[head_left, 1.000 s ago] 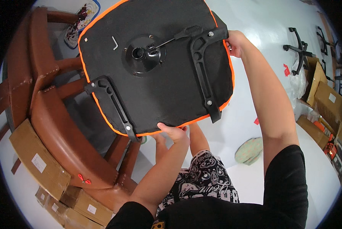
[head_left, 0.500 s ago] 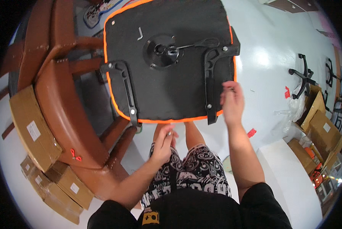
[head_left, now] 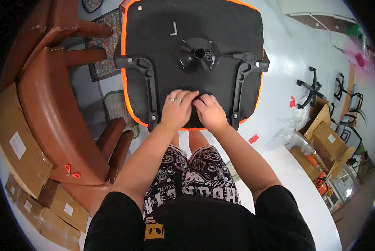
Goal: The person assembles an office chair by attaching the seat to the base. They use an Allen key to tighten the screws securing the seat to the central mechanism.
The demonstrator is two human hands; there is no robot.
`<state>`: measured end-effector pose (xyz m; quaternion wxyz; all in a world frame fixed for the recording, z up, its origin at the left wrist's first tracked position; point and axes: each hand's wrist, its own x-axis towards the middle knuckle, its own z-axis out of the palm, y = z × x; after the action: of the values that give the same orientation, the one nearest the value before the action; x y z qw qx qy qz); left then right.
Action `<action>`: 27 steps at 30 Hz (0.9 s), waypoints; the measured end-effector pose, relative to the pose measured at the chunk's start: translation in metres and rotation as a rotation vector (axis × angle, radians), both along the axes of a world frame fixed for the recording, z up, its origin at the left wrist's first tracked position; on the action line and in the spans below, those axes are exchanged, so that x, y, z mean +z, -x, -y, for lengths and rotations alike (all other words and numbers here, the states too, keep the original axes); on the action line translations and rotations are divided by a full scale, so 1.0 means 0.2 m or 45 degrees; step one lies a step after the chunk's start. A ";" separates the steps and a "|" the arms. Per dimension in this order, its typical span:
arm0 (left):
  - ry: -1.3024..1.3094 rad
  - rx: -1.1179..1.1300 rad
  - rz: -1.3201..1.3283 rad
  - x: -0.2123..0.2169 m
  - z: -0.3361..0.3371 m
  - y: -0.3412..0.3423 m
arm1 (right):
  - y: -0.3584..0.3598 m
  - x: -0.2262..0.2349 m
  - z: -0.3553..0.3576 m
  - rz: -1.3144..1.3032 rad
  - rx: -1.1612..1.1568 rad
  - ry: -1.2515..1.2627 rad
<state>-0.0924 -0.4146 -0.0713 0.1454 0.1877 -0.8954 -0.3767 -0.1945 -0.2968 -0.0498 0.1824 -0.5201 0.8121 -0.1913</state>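
Observation:
Upside down in front of me lies a chair seat [head_left: 170,50] with a black underside and orange edging. My left hand [head_left: 177,109] and my right hand [head_left: 211,112] meet over its near middle, fingers bent and closed; anything between the fingertips is hidden. A left armrest bracket [head_left: 150,83] and a right armrest bracket [head_left: 239,85], both black, are bolted along the sides. Between them, farther off, sits a round black plate [head_left: 189,62] with a lever [head_left: 237,56] pointing right. A silver hex key [head_left: 174,29] rests loose on the fabric.
Brown sofa-like furniture [head_left: 57,113] stands at left, with red scissors [head_left: 72,171] on it and cardboard boxes [head_left: 18,146] beside it. To the right are a black chair base [head_left: 311,85], an opened carton [head_left: 330,138], clear plastic wrap [head_left: 286,127] and a white surface [head_left: 296,188].
My hands were apart, the right by the right bracket and the left below the seat's near edge. Now both have come together over the seat. The view has shifted somewhat.

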 end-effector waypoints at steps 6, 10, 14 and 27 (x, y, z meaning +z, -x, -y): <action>-0.011 -0.032 0.166 0.03 0.04 -0.06 | 0.00 -0.02 0.12 -0.001 -0.207 0.083; -0.153 -0.037 0.132 0.03 0.11 -0.06 | 0.01 -0.02 0.16 -0.071 -0.124 0.102; -0.219 -0.076 0.127 0.08 0.18 -0.04 | 0.04 0.02 0.19 0.146 -0.176 0.094; 0.135 0.199 0.102 0.01 0.39 0.35 | 0.36 0.00 0.19 1.185 -1.306 0.529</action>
<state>-0.1624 -0.4918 -0.0689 0.1481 0.2641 -0.9017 -0.3086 -0.2673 -0.3341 -0.0491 0.2939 0.0380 0.7391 -0.6048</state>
